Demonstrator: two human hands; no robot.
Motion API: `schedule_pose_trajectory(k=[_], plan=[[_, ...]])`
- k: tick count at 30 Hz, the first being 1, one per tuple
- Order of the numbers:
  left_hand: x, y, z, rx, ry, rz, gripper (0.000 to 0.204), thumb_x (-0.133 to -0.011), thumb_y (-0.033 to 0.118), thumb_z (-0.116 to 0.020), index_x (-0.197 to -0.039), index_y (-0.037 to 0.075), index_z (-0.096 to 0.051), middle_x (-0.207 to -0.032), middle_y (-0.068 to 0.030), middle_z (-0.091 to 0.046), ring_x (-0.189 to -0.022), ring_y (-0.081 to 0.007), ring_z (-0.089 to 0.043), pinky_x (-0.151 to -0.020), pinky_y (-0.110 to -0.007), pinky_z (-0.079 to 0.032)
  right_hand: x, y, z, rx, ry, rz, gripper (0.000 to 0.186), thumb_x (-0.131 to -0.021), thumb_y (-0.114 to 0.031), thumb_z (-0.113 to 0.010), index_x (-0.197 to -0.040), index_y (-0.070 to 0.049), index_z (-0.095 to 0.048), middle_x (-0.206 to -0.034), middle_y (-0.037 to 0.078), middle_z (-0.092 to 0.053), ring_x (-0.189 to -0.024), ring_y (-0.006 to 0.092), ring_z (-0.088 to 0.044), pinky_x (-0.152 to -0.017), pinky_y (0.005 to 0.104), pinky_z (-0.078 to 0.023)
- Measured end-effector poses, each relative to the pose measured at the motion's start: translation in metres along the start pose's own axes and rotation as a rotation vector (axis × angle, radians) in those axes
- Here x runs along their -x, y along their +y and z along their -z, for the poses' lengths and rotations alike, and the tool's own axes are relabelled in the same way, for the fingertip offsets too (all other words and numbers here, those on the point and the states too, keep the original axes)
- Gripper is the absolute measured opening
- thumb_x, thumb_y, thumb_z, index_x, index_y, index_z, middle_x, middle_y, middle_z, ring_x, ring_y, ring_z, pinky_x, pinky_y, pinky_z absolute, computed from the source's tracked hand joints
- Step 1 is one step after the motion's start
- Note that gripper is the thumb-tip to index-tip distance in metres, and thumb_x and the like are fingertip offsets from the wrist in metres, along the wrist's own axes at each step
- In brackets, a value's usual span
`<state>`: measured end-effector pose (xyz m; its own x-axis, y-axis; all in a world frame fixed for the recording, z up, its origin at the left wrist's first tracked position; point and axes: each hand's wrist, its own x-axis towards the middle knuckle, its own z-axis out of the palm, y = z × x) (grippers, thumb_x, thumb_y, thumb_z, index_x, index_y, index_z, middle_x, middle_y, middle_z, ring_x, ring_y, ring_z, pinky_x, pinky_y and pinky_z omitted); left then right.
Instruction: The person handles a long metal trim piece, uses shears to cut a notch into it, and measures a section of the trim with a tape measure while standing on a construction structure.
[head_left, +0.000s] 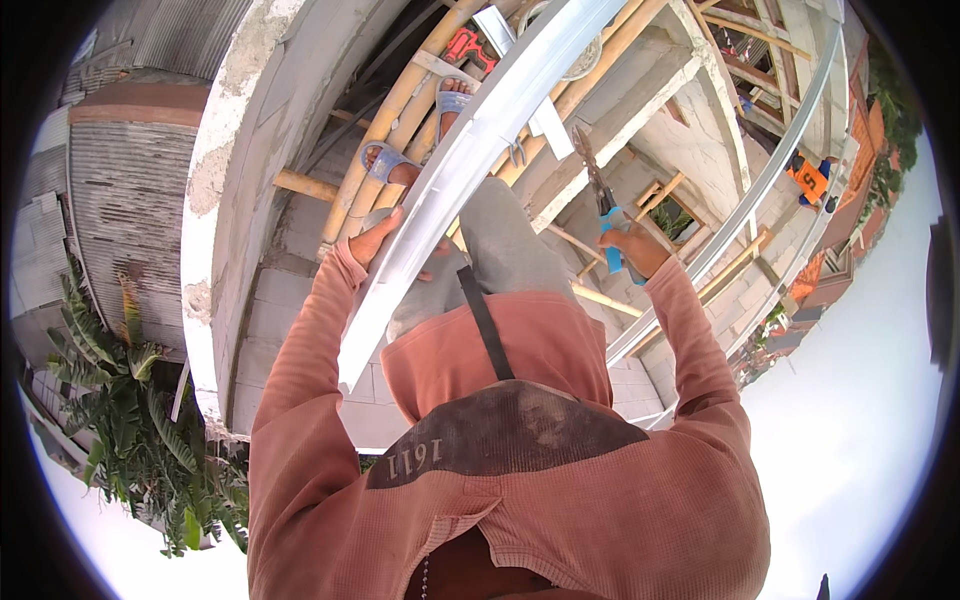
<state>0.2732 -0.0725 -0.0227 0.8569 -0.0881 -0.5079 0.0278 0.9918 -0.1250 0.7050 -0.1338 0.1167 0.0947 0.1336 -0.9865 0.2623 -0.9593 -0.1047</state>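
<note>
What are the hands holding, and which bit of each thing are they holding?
The left hand holds a long metal strip by its edges, near its lower end; the right hand grips a plier-like tool by its blue handles.

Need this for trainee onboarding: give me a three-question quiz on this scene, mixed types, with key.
1. What is in the right hand?
A) hammer
B) snips
C) paintbrush
2. True or false: the left hand is clear of the channel.
3. Fill in: the snips' handles are ____.

Key:
1. B
2. False; it grips the channel.
3. Blue
</note>
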Motion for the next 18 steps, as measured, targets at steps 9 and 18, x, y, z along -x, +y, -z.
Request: schedule_pose_trajectory(k=[9,18], plan=[[0.001,0.003,0.024,-0.309,0.169,0.037,0.078,-0.087,0.056,-0.068,-0.133,-0.004,-0.049,-0.106,-0.0200,-0.067,-0.095,-0.0294,-0.068,-0.089,-0.041,-0.056,-0.071,0.014,-0.049,0.009,0.013,-0.105,0.081,-0.076,-0.039,-0.071,-0.144,-0.004,-0.043,-0.129,0.024,-0.056,-0.124,0.0368,-0.053,-0.105,0.0382,-0.041],[0.010,0.018,0.039,-0.525,0.263,-0.120,0.080,-0.083,0.051,-0.078,-0.135,0.000,-0.046,-0.103,-0.0134,-0.064,-0.094,-0.0212,-0.064,-0.085,-0.036,-0.052,-0.257,-0.007,-0.083,0.542,0.139,-0.164,0.109,-0.071,-0.050,-0.073,-0.159,-0.019,-0.016,-0.148,0.030,-0.038,-0.137,0.0479,-0.038,-0.113,0.0484,-0.033]])
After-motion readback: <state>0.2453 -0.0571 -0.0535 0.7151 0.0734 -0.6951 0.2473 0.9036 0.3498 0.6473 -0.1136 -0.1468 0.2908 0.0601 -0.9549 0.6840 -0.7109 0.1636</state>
